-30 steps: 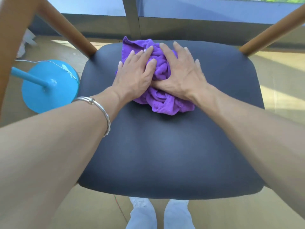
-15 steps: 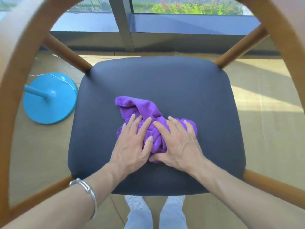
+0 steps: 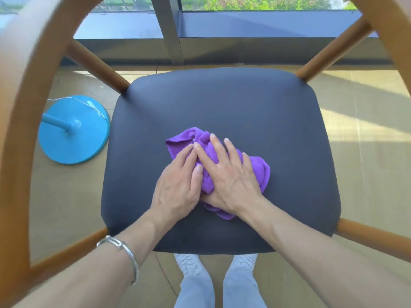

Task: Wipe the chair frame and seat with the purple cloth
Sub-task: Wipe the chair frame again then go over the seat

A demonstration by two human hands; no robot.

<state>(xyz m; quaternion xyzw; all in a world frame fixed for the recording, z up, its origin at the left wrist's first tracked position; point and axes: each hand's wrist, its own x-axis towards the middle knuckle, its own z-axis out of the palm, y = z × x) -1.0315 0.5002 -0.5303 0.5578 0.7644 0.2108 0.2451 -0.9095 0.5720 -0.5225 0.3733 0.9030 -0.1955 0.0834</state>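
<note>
Purple cloth (image 3: 207,180) lies bunched on the dark seat (image 3: 222,103), slightly nearer the front edge than the centre, and is held down by both hands. The left hand (image 3: 178,185) lies flat with its fingers (image 3: 186,156) extended and close together. The right hand (image 3: 231,178) lies flat with its fingers slightly spread, and neither hand curls round the fabric. The bundle's long axis runs diagonally, from a loose flap pointing to the far left toward a rounded lobe at the near right. Probable faults: flat palms give no grip, so the cloth may slip out from under the hands on a hard stroke. The wadded form touches only a narrow strip of seat, so streaks may be missed. The free flap may fold under. The wooden chair frame (image 3: 26,107) remains to be checked.
</note>
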